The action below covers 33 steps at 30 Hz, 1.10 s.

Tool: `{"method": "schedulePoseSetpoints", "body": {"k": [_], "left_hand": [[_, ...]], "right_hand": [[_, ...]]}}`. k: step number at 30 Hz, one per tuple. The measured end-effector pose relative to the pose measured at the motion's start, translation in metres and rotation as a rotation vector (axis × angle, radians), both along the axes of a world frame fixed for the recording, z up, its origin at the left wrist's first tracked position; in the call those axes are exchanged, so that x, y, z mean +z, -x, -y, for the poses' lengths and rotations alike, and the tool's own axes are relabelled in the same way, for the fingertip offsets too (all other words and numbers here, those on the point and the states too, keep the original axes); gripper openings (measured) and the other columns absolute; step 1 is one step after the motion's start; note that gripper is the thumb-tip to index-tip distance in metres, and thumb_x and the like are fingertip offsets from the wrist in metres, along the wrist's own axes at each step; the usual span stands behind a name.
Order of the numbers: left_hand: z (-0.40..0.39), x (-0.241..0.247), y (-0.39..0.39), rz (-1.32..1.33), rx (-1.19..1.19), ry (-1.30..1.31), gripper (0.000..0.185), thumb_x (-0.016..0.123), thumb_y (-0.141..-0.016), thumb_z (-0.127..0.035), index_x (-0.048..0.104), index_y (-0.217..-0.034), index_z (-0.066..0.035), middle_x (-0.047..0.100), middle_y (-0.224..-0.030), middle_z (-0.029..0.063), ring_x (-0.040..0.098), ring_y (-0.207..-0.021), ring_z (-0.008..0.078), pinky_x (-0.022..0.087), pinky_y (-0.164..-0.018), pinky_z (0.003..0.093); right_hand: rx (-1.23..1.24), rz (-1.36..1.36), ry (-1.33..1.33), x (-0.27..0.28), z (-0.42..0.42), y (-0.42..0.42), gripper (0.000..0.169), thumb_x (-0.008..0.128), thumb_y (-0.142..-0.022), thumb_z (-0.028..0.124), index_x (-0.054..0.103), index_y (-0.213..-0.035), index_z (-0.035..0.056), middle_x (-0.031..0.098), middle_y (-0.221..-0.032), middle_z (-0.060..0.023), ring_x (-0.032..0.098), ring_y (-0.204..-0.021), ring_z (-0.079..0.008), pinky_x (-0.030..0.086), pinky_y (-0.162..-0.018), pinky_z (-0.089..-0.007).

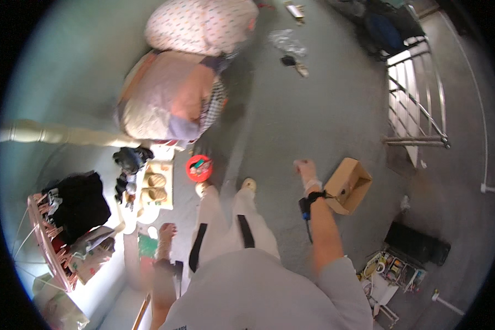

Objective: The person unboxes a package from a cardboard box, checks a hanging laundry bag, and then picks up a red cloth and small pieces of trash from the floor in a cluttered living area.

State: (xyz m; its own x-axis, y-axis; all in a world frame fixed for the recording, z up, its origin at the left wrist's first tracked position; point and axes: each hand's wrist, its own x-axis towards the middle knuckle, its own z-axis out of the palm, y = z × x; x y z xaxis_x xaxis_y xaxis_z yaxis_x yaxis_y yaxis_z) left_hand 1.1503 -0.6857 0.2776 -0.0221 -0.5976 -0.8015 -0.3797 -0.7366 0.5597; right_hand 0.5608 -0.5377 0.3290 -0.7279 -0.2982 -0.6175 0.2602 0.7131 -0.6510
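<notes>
My left hand (167, 233) hangs beside my left leg with its fingers curled; whether anything is in it cannot be told. My right hand (305, 169) is held out over the grey floor, its fingers bent, and no object shows in it. Just right of that hand stands an open cardboard box (337, 178) with something small and dark inside. Near my feet is a red bin (192, 175) with waste in it. Tan slippers (155, 180) rest on a mat to the left. Both wrists wear dark straps with devices.
Piled bedding (169, 90) lies ahead on the left, behind a pink drying rack (45, 243) with dark clothing. A metal frame (416, 140) stands at the right. An opened toolbox (416, 243) with small items is at the lower right. Crumpled clear plastic (288, 41) lies on the floor ahead.
</notes>
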Motion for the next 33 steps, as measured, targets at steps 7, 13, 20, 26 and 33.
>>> {"method": "schedulePoseSetpoints", "body": {"k": [7, 13, 20, 26, 33], "left_hand": [[0.027, -0.036, 0.02, 0.044, -0.295, -0.098, 0.026, 0.05, -0.082, -0.023, 0.061, -0.085, 0.0, 0.061, -0.074, 0.006, 0.056, -0.07, 0.0127, 0.046, -0.065, 0.0277], [0.063, -0.147, 0.033, 0.097, -0.284, -0.113, 0.033, 0.045, -0.085, -0.028, 0.06, -0.089, 0.002, 0.061, -0.076, 0.0099, 0.056, -0.075, 0.0189, 0.044, -0.071, 0.0308], [0.078, -0.345, 0.055, 0.171, -0.167, -0.094, 0.04, 0.053, -0.087, -0.031, 0.055, -0.11, 0.002, 0.06, -0.099, 0.0114, 0.055, -0.095, 0.0196, 0.043, -0.085, 0.0322], [0.084, -0.445, 0.071, 0.174, -0.091, -0.03, 0.057, 0.058, -0.084, -0.034, 0.04, -0.126, 0.001, 0.049, -0.119, 0.0195, 0.047, -0.111, 0.0272, 0.039, -0.093, 0.0349], [0.105, -0.482, 0.108, 0.51, -0.117, 0.284, 0.063, 0.065, -0.08, -0.028, 0.036, -0.13, -0.004, 0.044, -0.122, 0.0188, 0.042, -0.112, 0.0328, 0.035, -0.095, 0.0418]], "right_hand": [[0.342, 0.108, 0.022, -0.026, 0.146, -0.09, 0.017, 0.058, -0.08, 0.016, 0.058, -0.088, 0.0008, 0.056, -0.072, -0.0027, 0.05, -0.065, -0.0108, 0.041, -0.061, -0.0241], [0.676, 0.181, -0.155, -0.164, 0.182, -0.177, 0.023, 0.054, -0.084, 0.022, 0.059, -0.093, 0.0015, 0.061, -0.081, -0.0092, 0.056, -0.074, -0.0187, 0.044, -0.069, -0.0291], [0.865, 0.129, -0.267, -0.378, 0.209, -0.227, 0.024, 0.051, -0.084, 0.02, 0.059, -0.1, 0.0031, 0.063, -0.093, -0.0169, 0.059, -0.086, -0.0318, 0.045, -0.076, -0.0363], [1.161, -0.119, -0.009, -0.455, 0.25, -0.248, 0.036, 0.062, -0.077, 0.013, 0.055, -0.112, 0.0074, 0.055, -0.109, -0.0156, 0.053, -0.1, -0.0312, 0.044, -0.085, -0.0371], [1.608, -0.495, -0.049, -0.493, 0.266, -0.261, 0.055, 0.073, -0.066, 0.017, 0.049, -0.115, 0.0089, 0.049, -0.112, -0.0116, 0.051, -0.104, -0.0287, 0.044, -0.086, -0.0394]]}}
